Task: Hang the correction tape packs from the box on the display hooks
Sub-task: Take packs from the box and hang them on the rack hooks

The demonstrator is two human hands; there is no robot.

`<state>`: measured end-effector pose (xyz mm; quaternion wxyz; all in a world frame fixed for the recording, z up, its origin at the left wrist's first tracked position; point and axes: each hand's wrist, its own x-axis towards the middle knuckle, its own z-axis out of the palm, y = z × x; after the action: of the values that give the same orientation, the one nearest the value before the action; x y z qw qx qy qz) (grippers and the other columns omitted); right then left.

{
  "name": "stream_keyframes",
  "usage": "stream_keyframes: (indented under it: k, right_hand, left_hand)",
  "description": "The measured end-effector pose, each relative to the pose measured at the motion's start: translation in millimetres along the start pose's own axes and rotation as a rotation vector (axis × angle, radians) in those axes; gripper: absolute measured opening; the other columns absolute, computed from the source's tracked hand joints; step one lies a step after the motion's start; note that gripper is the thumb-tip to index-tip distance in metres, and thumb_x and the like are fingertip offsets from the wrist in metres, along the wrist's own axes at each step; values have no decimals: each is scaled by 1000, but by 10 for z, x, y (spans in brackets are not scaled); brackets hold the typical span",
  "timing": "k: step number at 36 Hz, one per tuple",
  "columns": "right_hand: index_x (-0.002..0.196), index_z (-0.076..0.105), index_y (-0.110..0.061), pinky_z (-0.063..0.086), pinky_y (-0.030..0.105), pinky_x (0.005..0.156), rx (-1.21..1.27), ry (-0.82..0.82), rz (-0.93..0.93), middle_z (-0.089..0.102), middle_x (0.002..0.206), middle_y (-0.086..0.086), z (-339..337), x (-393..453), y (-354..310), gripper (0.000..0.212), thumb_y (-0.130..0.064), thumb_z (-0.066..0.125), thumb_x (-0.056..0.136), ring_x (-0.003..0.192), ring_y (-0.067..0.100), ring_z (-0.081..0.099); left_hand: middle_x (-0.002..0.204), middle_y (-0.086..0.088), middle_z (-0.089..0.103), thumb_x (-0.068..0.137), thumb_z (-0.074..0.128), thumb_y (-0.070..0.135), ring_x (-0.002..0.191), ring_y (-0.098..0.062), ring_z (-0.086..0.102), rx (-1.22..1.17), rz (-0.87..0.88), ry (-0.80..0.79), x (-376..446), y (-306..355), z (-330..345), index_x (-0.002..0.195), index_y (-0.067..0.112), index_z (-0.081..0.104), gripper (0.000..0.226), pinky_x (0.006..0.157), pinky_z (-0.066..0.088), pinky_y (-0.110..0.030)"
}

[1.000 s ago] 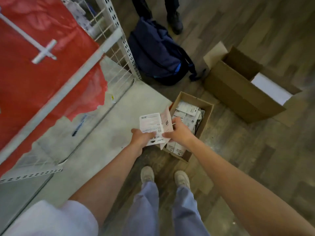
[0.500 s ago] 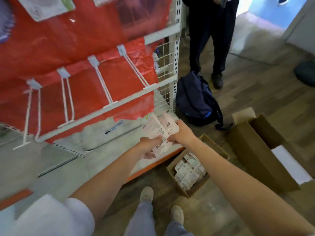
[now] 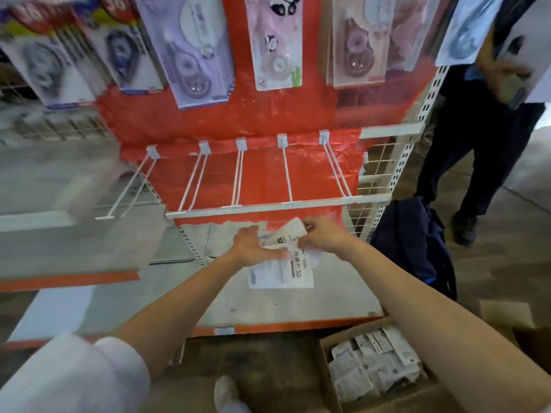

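Note:
I hold a small bunch of white correction tape packs just below the front bar of the hook row. My left hand [image 3: 253, 247] holds the lower pack [image 3: 281, 271], which hangs printed side up. My right hand [image 3: 323, 238] pinches the top of another pack [image 3: 290, 234] that tilts up toward the bar. Several bare white display hooks [image 3: 238, 174] stick out from the red back panel right above my hands. The open cardboard box [image 3: 323, 348] with several more packs [image 3: 372, 374] stands on the floor at the lower right, under my right forearm.
Hung correction tape packs [image 3: 193, 49] fill the upper row. A grey shelf base [image 3: 268, 305] lies under my hands. A dark blue backpack [image 3: 411, 242] leans at the rack's right end, beside a standing person [image 3: 477, 144]. Another cardboard box [image 3: 507, 317] is at the right edge.
My view swung up from the floor box to the display rack. Both hands rose with the packs from above the box to just under the hook row.

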<state>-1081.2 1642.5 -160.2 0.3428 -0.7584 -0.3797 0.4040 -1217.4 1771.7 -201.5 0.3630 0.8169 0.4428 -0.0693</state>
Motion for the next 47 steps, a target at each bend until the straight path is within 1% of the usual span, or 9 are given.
stream_keyframes:
  k: [3,8,13,22,24,28,37,41,47]
  right_hand:
    - [99,66,-6,50,39,83,-41,-9,-47,68,101,9,43,34,-189,17,0,61,84,91,26,63]
    - [96,66,5,41,33,68,-44,-3,-114,65,86,18,42,80,-506,14,-2,60,84,75,20,56]
    - [79,58,-10,41,15,46,110,50,-198,61,69,3,29,142,-847,14,2,65,85,47,5,53]
    - [106,56,-10,46,26,77,324,171,-249,62,103,0,227,338,-1415,27,-28,67,89,93,14,58]
    - [105,56,-12,51,41,88,330,160,-229,64,111,4,261,362,-1516,31,-37,66,88,101,20,61]
    - [114,57,-6,56,39,83,357,25,-249,70,100,3,361,317,-1698,33,-30,61,93,82,14,67]
    - [106,62,-27,55,21,73,325,-82,-372,70,106,-9,653,275,-1984,23,-13,65,89,92,6,69]
    - [102,64,-25,57,26,79,377,-46,-407,71,104,-8,706,274,-2022,23,-7,64,88,95,10,69]
    - [101,67,-20,57,32,82,443,57,-392,71,108,-2,769,299,-2038,21,-5,67,85,96,13,69]
  left_hand:
    - [131,1,56,61,82,56,115,-18,55,-72,105,-80,-120,-23,-208,129,17,56,83,97,46,-30]
    - [100,5,70,82,75,16,92,-13,67,-210,230,-206,-333,-47,-537,103,19,67,23,72,51,-15]
    - [106,3,72,83,73,14,95,-14,70,-384,273,-185,-456,-133,-859,107,19,66,26,83,56,-29]
    - [102,0,72,91,62,15,90,-18,70,-739,321,16,-586,-279,-1404,109,19,62,18,78,57,-33]
    - [107,-5,72,92,60,15,96,-23,70,-877,336,68,-580,-313,-1539,119,12,60,28,85,56,-42]
    - [124,-13,65,82,69,26,112,-34,63,-1038,429,161,-589,-344,-1770,129,9,55,52,97,47,-56]
    - [116,-9,69,72,73,26,103,-29,68,-1083,528,266,-639,-334,-2000,124,10,57,56,88,54,-50]
    - [113,-8,70,87,61,24,98,-24,70,-1059,537,308,-676,-378,-2080,113,14,59,28,73,59,-34]
    - [117,-6,69,92,55,31,108,-26,65,-1088,527,381,-712,-527,-2219,111,21,62,23,95,51,-49]
